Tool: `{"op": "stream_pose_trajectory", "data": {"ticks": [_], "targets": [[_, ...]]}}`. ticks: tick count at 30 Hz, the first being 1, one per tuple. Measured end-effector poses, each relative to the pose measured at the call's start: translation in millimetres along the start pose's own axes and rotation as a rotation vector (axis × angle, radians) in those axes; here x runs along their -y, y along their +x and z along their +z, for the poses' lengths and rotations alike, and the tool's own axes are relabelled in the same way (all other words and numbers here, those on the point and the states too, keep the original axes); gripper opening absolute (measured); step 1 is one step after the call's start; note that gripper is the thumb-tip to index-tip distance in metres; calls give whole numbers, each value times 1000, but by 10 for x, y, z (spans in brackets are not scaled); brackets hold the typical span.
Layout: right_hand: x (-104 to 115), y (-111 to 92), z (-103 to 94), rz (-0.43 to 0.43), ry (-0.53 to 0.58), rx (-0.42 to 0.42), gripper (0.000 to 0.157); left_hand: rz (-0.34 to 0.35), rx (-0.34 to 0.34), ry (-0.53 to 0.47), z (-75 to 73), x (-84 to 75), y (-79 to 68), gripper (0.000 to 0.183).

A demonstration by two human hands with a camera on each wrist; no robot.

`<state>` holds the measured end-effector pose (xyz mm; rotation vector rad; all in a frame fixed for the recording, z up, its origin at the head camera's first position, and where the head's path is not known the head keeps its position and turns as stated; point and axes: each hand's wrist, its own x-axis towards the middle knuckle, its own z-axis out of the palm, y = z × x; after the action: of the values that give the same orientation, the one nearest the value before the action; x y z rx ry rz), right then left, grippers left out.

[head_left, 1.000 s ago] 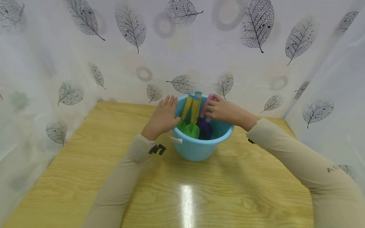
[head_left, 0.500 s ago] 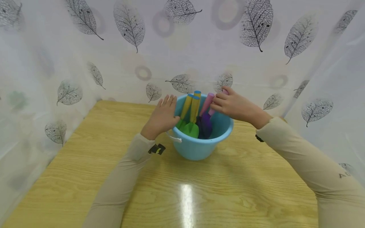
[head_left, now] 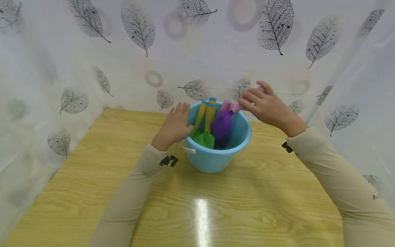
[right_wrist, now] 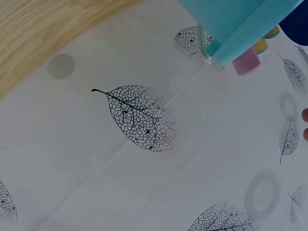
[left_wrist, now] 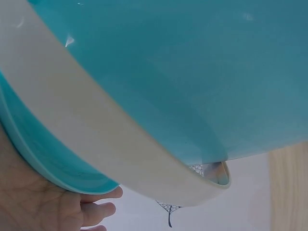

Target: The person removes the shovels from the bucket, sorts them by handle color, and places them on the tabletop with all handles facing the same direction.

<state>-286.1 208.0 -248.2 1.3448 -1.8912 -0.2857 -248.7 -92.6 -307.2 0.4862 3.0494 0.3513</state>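
Observation:
A light blue bucket (head_left: 213, 163) stands on the table with several small shovels in it. My right hand (head_left: 270, 108) grips the pink handle of a purple toy shovel (head_left: 221, 125), its blade tilted over the bucket's mouth. Other pink handles (head_left: 226, 105) lean behind that blade. Green shovels (head_left: 206, 140) with yellow, blue-capped handles (head_left: 210, 116) stand on the bucket's left side. Against the left rim rests my left hand (head_left: 174, 127), fingers straight. In the left wrist view, the bucket's white handle (left_wrist: 110, 134) crosses its wall. Only fingertips (right_wrist: 305, 122) of the right hand show in the right wrist view.
The wooden table (head_left: 172, 206) extends around the bucket and toward me. Behind and at both sides hangs a pale curtain (head_left: 197, 58) printed with leaves, close to the table's back edge.
My right hand has risen and moved right, drawing the purple shovel up from among the others so its blade is now higher. The left hand stays at the rim.

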Motion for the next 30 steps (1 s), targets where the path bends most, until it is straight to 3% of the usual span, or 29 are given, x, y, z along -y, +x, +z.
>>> {"op": "stream_pose_trajectory", "data": {"ticks": [4, 12, 30], "targets": [[27, -28, -1, 57, -12, -69, 13, -4, 0, 2, -12, -8, -7, 73], [107, -137, 99, 187, -30, -175, 36, 3, -6, 6, -1, -3, -4, 73], [215, -305, 200, 422, 64, -140, 41, 1, -8, -13, 9, 4, -8, 73]]}}
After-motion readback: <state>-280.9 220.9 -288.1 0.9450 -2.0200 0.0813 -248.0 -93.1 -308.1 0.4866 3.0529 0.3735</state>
